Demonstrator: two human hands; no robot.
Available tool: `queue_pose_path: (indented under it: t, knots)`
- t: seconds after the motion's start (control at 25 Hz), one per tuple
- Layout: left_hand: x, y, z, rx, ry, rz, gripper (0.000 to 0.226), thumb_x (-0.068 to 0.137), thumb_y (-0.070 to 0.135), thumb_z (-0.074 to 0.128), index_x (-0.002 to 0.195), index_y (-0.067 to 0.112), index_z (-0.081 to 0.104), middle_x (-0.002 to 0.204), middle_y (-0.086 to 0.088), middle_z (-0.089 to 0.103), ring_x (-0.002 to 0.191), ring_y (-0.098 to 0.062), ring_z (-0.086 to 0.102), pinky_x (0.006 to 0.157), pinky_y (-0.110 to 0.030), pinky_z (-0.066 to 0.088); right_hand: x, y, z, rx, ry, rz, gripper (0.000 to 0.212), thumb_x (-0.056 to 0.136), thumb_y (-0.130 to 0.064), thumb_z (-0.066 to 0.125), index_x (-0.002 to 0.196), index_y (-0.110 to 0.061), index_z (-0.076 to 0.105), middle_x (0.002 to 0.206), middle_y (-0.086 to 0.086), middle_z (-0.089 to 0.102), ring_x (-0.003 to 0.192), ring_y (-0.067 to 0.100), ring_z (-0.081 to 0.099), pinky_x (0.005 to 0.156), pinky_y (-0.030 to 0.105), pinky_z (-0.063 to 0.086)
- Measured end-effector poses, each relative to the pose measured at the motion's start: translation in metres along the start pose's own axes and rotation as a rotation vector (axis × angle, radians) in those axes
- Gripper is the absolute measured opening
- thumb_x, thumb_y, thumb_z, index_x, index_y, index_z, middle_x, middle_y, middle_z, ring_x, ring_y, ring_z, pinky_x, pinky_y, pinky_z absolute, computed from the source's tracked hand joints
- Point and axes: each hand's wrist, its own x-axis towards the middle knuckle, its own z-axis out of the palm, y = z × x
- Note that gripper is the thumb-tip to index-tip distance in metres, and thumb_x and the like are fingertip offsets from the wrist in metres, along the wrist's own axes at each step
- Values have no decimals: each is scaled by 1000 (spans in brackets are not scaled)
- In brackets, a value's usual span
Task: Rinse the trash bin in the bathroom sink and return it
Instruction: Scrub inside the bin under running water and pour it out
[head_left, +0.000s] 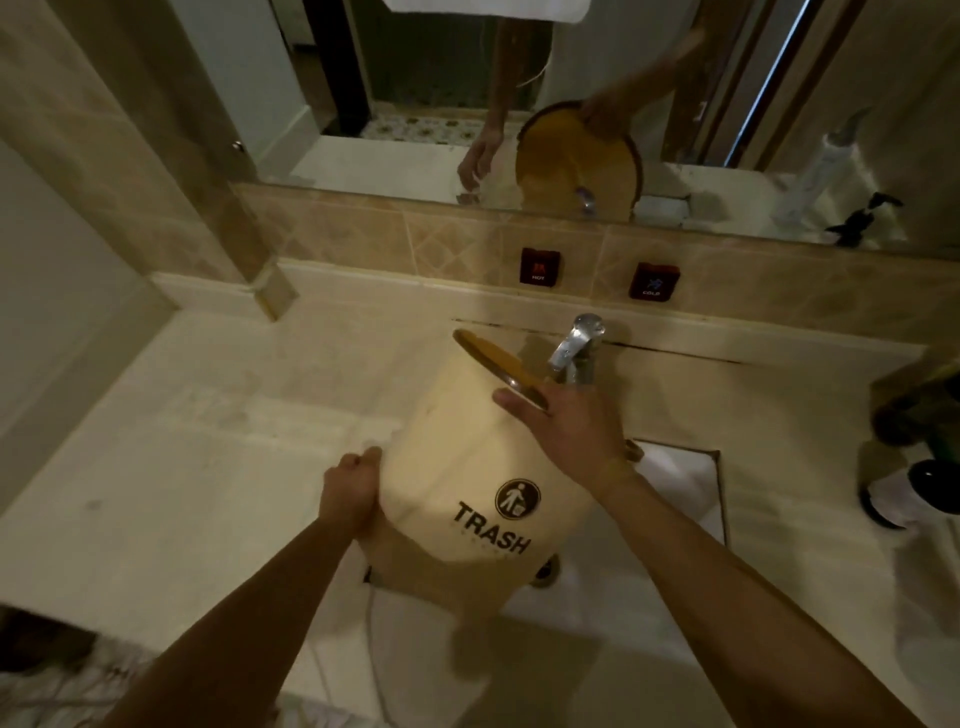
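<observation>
Forearms: both reach in from the near edge and meet on the bin (467, 467), which is held tilted over the sink (675, 499), mouth angled toward the tap (574, 345).
Left hand (350, 493): fingers curled against the bin's lower left side near the base; the fingertips go round the far side, so how deep the hold is cannot be told.
Right hand (566, 431): fingers laid fairly straight and close together over the upper wall, fingertips at the brown rim (498, 364), pressing rather than wrapping.
Bin position: off the surface (182, 467), its base nearest the left fingers, its mouth just beyond the right fingertips and close beside the tap spout. No water can be made out running.
Risk, slip: a smooth wall under flat right fingers looks easy to lose once wet; added water weight would likely pull the mouth down and away from the fingertips.
Risk, knock: the rim sits so near the tap that a further tilt could strike it.
Risk, spill: the base hangs left of the basin, beside the left fingers, so water may run onto the surface and the cable (374, 639) just below them.
Risk, bystanders: dark bottles (919, 415) stand well right of the right fingers; a wide swing could reach them.
</observation>
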Motion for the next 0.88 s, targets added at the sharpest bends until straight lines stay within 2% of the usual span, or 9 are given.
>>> queue_pose_path:
  t: [0.04, 0.08, 0.16, 0.28, 0.44, 0.52, 0.6, 0.76, 0.88]
  knots:
    - [-3, -6, -8, -198, -76, -41, 44, 102, 41, 41, 118, 6, 63, 124, -22, 62, 113, -39, 57, 95, -45, 45, 1, -5, 0, 32, 17, -16, 69, 78, -82, 21, 89, -34, 70, 58, -2, 53, 65, 23, 60, 76, 43, 50]
    - [-7, -10, -20, -419, -155, -93, 43, 100, 44, 46, 113, 9, 67, 117, -19, 67, 108, -38, 61, 90, -45, 48, 1, -11, 1, 62, 30, -15, 63, 78, -81, 23, 73, -35, 65, 58, 0, 54, 64, 24, 60, 77, 47, 50]
    - [-5, -16, -43, -611, -314, -100, 42, 93, 47, 53, 107, 13, 73, 110, -18, 73, 102, -37, 67, 89, -49, 52, -1, -17, 3, 111, 42, 32, 55, 78, -81, 27, 53, -34, 44, 57, 0, 51, 63, 24, 57, 80, 51, 50]
    - [5, -24, -68, -578, -409, 32, 42, 94, 37, 53, 120, 8, 71, 119, -19, 71, 111, -39, 65, 99, -51, 47, -4, -30, 9, 128, 88, 109, 57, 76, -82, 32, 56, -29, 40, 61, -1, 51, 66, 22, 56, 76, 43, 48]
    - [11, -23, -87, -583, -415, 6, 44, 92, 34, 58, 122, 3, 68, 120, -22, 69, 112, -41, 63, 97, -48, 48, -9, -61, 13, 134, 134, 126, 65, 76, -81, 35, 57, -21, 53, 60, -1, 58, 60, 13, 57, 61, 32, 49]
    - [12, -27, -98, -613, -399, 6, 45, 92, 35, 59, 123, 3, 67, 119, -22, 69, 109, -41, 64, 88, -46, 52, -14, -78, 16, 98, 152, 101, 69, 78, -79, 33, 60, -18, 60, 57, -4, 57, 57, 8, 55, 57, 27, 43]
    - [11, -31, -108, -653, -385, 14, 43, 92, 36, 59, 120, 6, 70, 114, -20, 72, 97, -36, 68, 76, -40, 53, -17, -95, 17, 58, 173, 88, 69, 78, -81, 30, 60, -21, 61, 54, -7, 56, 56, 5, 53, 58, 20, 36]
    - [2, -34, -118, -641, -446, 51, 42, 91, 58, 54, 105, 26, 76, 98, -4, 78, 82, -21, 75, 70, -36, 54, -12, -136, 8, -150, 118, -8, 64, 81, -80, 31, 73, -25, 63, 59, -8, 51, 60, 13, 53, 54, 31, 33]
    - [-16, -23, -103, -628, -511, 90, 56, 92, 68, 45, 119, 26, 70, 108, -9, 76, 102, -29, 71, 89, -46, 54, -11, -145, -16, -237, 107, -80, 58, 84, -76, 36, 58, -27, 53, 58, -7, 52, 61, 17, 56, 55, 32, 35]
